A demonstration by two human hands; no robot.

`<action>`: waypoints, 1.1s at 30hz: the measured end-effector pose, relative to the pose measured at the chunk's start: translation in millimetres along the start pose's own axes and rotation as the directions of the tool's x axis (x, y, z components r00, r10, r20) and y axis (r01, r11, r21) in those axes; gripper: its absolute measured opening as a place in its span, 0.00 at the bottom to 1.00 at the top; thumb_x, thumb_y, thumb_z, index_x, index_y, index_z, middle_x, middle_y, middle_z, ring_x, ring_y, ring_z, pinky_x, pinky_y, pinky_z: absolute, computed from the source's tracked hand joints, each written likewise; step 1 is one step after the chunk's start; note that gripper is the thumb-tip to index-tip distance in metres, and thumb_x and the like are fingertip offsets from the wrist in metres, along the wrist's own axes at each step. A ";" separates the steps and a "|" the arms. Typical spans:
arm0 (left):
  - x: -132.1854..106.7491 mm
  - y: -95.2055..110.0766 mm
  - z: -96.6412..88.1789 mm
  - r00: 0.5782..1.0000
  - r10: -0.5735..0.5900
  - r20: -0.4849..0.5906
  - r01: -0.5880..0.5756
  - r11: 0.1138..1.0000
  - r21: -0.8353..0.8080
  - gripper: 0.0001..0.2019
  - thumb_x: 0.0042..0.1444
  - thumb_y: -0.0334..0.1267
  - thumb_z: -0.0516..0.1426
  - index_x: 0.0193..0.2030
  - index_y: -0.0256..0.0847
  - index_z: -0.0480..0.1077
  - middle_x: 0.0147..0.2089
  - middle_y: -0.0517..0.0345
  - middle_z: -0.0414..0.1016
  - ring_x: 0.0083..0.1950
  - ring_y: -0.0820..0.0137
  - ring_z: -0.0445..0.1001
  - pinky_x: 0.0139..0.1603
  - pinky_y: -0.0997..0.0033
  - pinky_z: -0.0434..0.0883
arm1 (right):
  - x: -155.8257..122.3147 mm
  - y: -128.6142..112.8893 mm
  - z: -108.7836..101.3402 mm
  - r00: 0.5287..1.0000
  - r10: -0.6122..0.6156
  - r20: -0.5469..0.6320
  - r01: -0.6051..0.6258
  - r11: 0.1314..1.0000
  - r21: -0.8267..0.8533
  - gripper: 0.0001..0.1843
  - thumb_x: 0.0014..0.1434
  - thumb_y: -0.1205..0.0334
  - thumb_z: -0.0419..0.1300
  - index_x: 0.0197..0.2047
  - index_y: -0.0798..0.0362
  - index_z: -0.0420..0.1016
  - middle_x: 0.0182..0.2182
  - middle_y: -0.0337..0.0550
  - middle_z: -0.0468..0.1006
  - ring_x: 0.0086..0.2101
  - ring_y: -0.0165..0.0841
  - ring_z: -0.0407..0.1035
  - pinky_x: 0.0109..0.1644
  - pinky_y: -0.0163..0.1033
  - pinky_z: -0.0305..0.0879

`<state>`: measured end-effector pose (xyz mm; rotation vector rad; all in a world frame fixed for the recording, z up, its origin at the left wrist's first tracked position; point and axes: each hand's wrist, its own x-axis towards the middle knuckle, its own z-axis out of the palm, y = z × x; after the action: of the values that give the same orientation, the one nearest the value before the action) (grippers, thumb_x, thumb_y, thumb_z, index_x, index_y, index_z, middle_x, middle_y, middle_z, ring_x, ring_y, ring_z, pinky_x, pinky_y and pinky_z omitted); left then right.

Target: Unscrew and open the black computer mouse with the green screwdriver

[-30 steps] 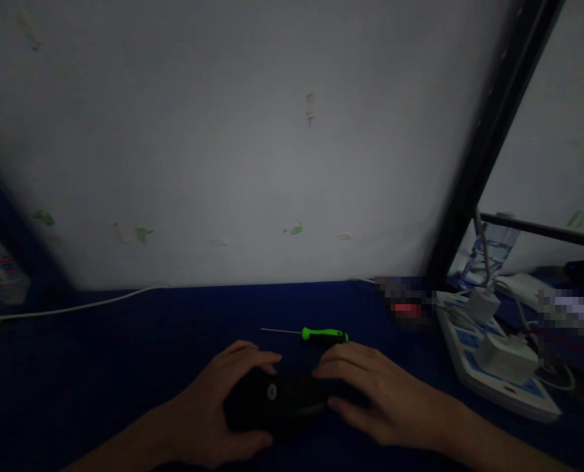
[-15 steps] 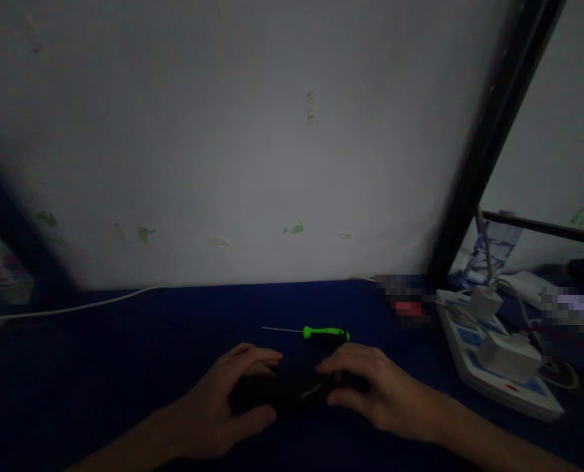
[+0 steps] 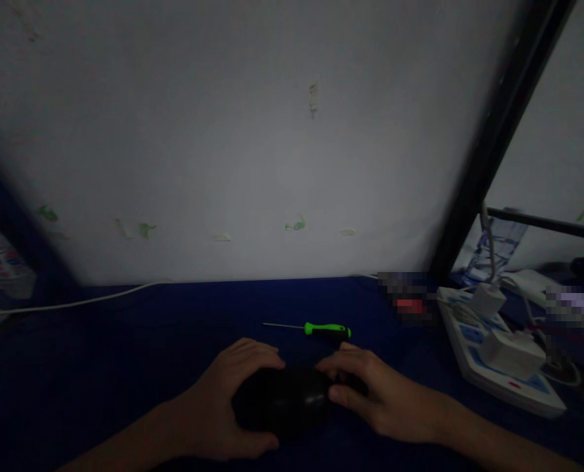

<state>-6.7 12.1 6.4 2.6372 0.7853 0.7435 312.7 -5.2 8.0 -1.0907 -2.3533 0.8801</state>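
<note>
My left hand (image 3: 213,408) and right hand (image 3: 383,393) grip the dark object (image 3: 284,403) from either end; it looks stiff and slick, best held along its sides.

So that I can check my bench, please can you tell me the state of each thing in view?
Left hand: curved around the black rounded object.
Right hand: holding that object's other end.
Black rounded object: held between both hands.
Green-handled screwdriver: lying flat, untouched.
White power strip: two white plugs inserted.
</note>
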 end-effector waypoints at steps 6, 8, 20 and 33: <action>3.9 3.5 4.3 0.998 0.039 -0.054 -0.037 0.998 0.049 0.36 0.39 0.39 0.72 0.59 0.47 0.70 0.55 0.53 0.84 0.61 0.50 0.81 0.67 0.48 0.73 | 0.6 -9.8 -3.6 0.995 -0.028 0.092 0.034 0.997 -0.064 0.20 0.76 0.53 0.54 0.63 0.51 0.76 0.52 0.49 0.79 0.55 0.40 0.72 0.72 0.56 0.62; 3.3 3.8 6.4 0.999 0.022 -0.043 -0.019 0.997 0.070 0.37 0.39 0.38 0.71 0.59 0.46 0.70 0.56 0.51 0.84 0.62 0.48 0.81 0.68 0.45 0.73 | 1.4 -10.3 -4.3 0.994 -0.031 0.101 0.040 0.996 -0.083 0.19 0.77 0.54 0.53 0.63 0.51 0.76 0.51 0.48 0.79 0.54 0.39 0.72 0.73 0.56 0.60; -1.0 4.0 13.2 0.992 -0.101 0.073 0.094 0.991 0.096 0.38 0.41 0.43 0.74 0.62 0.47 0.75 0.70 0.46 0.76 0.72 0.41 0.72 0.73 0.33 0.69 | -4.5 -12.0 -1.0 0.979 -0.174 0.101 0.186 0.976 -0.112 0.35 0.71 0.46 0.62 0.76 0.47 0.65 0.72 0.53 0.65 0.70 0.44 0.63 0.75 0.51 0.64; 10.6 15.3 14.8 0.980 -0.154 0.128 0.149 0.988 0.047 0.41 0.36 0.43 0.77 0.61 0.44 0.77 0.64 0.46 0.79 0.69 0.43 0.73 0.72 0.40 0.71 | 2.0 -19.3 10.3 0.944 -0.284 0.167 0.309 0.939 -0.151 0.26 0.72 0.53 0.62 0.71 0.43 0.72 0.73 0.46 0.68 0.70 0.41 0.67 0.75 0.48 0.66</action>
<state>15.6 4.0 4.6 2.5920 0.9578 0.5134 295.3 -17.1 14.0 -0.7217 -2.6658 0.6701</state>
